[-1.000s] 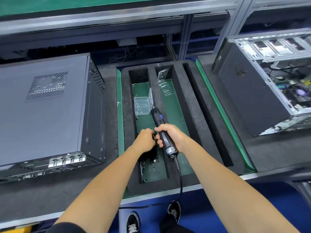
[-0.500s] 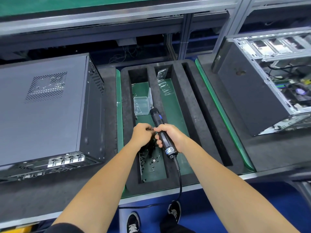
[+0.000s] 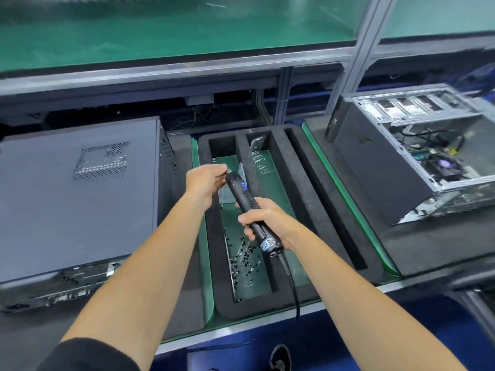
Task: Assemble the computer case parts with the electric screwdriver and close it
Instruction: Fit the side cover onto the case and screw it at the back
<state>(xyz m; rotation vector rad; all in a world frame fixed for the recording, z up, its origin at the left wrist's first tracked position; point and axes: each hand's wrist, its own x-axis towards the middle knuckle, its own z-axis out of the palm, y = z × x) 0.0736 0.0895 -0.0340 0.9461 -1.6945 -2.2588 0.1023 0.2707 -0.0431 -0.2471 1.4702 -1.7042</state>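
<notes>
On a dark tabletop [image 3: 428,245] under green shelving, the right hand [image 3: 267,223] grips the electric screwdriver [image 3: 247,207] — left hand [image 3: 205,183] fingers pinch at its tip, over the foam tray [image 3: 300,199].

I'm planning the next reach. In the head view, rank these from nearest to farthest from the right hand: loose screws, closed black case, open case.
From the right hand:
1. Loose screws, just below it in the foam tray slot.
2. Closed black case, off to the left.
3. Open case, far right and back.
</notes>
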